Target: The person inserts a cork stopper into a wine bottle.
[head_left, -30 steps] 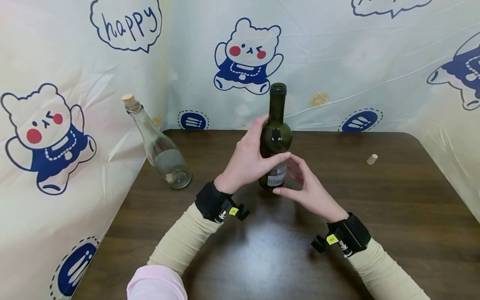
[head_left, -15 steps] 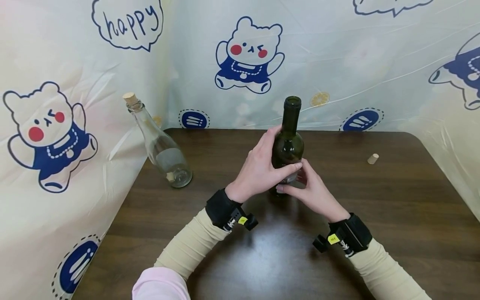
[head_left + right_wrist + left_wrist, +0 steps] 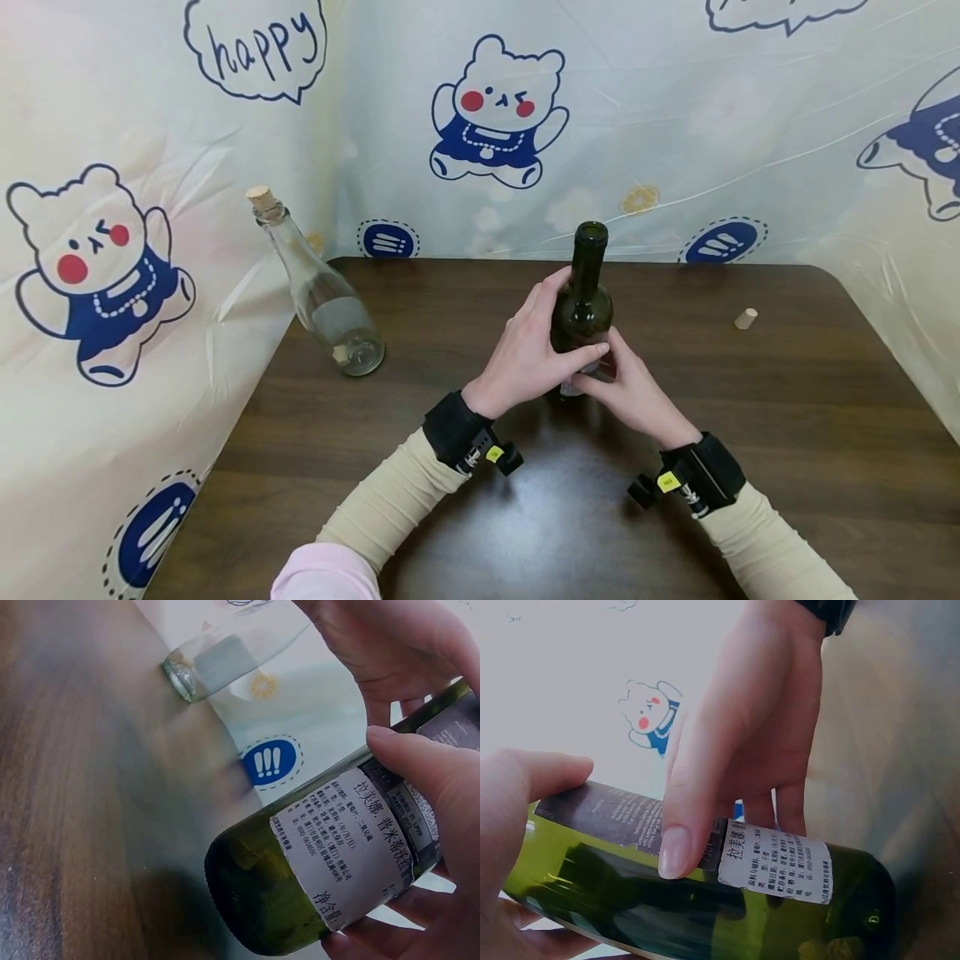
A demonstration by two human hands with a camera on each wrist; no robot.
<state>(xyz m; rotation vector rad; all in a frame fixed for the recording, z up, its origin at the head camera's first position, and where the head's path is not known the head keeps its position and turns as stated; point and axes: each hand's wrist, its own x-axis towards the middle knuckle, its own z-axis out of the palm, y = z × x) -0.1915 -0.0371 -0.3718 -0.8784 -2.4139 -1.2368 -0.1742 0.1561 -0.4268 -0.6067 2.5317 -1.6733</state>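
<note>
A green glass wine bottle [image 3: 587, 312] stands out in front of the person, neck up and open at the mouth. The left hand [image 3: 528, 354] grips its upper body from the left side, thumb across the front. Lower down, the right hand [image 3: 637, 390] holds the body from the right, its thumb lying across the labels in the right wrist view. A dark label and a white printed label [image 3: 345, 844] wrap the glass. Yellowish lumps [image 3: 262, 862] show through near the base. Most of the fingers behind the bottle are hidden in the head view.
A clear glass bottle [image 3: 326, 308] with a cork [image 3: 261, 197] in its mouth stands at the table's left, something pale inside its base. A loose cork [image 3: 746, 318] rests on the dark wooden table [image 3: 817, 417] at the right. A printed curtain [image 3: 660, 125] hangs behind.
Both hands keep hold of the wine bottle, which has shifted right and nearer the person, its mouth lower in view. The left arm has followed; the right hand has moved only slightly.
</note>
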